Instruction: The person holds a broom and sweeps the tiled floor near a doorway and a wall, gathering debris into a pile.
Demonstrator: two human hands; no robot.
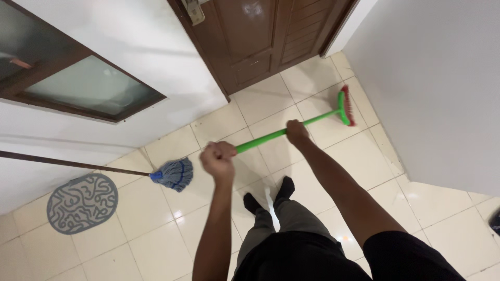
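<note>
I hold a broom with a bright green handle (263,139) in both hands. My left hand (219,158) is shut around the near end of the handle. Farther along it, my right hand (297,130) grips the same handle. The broom's green head with red bristles (345,106) rests on the cream floor tiles near the white wall on the right, close to the brown wooden door (260,39). My feet in dark socks stand below the handle.
A blue string mop (174,174) with a dark long handle lies on the tiles at the left. A grey patterned oval mat (82,202) lies by the left wall. A dark-framed frosted window (86,86) is set in that wall.
</note>
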